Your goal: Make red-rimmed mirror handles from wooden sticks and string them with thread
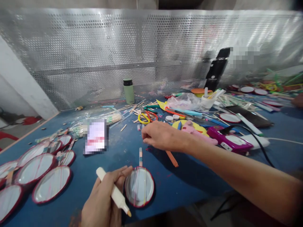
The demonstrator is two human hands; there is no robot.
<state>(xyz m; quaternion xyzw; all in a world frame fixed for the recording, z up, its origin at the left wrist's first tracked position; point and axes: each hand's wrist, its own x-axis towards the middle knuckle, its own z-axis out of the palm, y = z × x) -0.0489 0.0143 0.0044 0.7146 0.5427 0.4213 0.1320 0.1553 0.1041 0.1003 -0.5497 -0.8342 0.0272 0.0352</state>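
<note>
My left hand (104, 198) is closed around a cream marker (113, 191) with an orange tip, held low near the table's front edge. Just to its right lies a round red-rimmed lid (139, 186) with coloured bands stretched across it, and a striped stick (140, 156) pokes out above it. My right hand (163, 136) reaches across the blue table (180, 183), palm down with fingers curled, its fingertips near small sticks at the middle. What those fingers hold, if anything, is hidden. An orange stick (172, 159) lies under my right wrist.
Several more red-rimmed lids (35, 168) lie at the left. A green bottle (129, 91), scissors (148, 117), a pink glue gun (196, 130), a purple device (233, 142), a cup of sticks (208, 101) and loose sticks crowd the back and right. A perforated metal screen (151, 53) stands behind.
</note>
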